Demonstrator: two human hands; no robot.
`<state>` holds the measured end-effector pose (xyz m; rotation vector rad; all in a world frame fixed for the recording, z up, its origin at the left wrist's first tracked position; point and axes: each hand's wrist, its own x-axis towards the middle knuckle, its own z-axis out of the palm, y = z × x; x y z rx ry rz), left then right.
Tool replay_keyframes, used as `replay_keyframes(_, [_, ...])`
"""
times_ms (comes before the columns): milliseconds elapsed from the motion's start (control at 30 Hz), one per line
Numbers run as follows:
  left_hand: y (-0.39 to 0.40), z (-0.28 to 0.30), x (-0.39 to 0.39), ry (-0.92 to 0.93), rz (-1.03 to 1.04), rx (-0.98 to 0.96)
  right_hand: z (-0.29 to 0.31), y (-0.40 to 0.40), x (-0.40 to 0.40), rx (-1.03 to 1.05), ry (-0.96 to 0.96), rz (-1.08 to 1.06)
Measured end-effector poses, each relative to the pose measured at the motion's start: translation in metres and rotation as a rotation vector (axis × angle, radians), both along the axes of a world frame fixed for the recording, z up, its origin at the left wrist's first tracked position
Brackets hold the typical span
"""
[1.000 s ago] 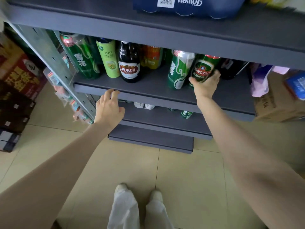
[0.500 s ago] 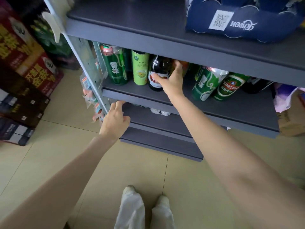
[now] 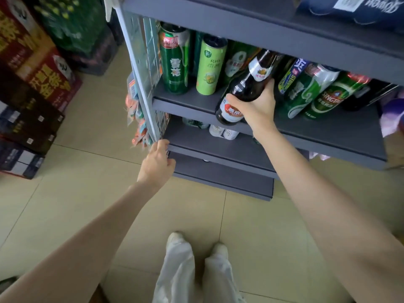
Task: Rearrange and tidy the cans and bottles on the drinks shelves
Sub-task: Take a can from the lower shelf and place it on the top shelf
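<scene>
Your right hand is gripping the dark bottle, tilting it over the shelf's front edge at frame centre beside the light green can, while your left hand, fingers curling, is touching the lower shelf's corner.

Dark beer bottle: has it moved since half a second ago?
Yes. The dark beer bottle, then upright beside the light green can, is now tilted, its base pulled out past the shelf's front edge, gripped by the right hand.
</scene>
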<state>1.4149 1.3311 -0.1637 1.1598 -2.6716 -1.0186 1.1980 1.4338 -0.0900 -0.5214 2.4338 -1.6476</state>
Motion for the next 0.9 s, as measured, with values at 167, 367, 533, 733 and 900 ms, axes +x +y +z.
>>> replay_keyframes(167, [0.006, -0.014, -0.005, 0.037, -0.042, -0.010, -0.022, 0.052, 0.044, -0.069, -0.116, 0.068])
replay_keyframes(367, [0.017, -0.087, 0.003, 0.076, -0.036, -0.045, -0.108, 0.098, 0.086, -0.045, -0.193, 0.168])
replay_keyframes(533, [0.032, -0.172, 0.002, 0.070, -0.046, -0.076, -0.213, 0.121, 0.104, 0.023, -0.221, 0.200])
replay_keyframes(733, [0.032, -0.295, -0.012, 0.044, -0.093, -0.120, -0.351, 0.130, 0.099, 0.160, -0.178, 0.204])
replay_keyframes(900, [0.028, -0.373, -0.022, -0.009, -0.112, -0.157, -0.449, 0.120, 0.074, 0.265, -0.083, 0.207])
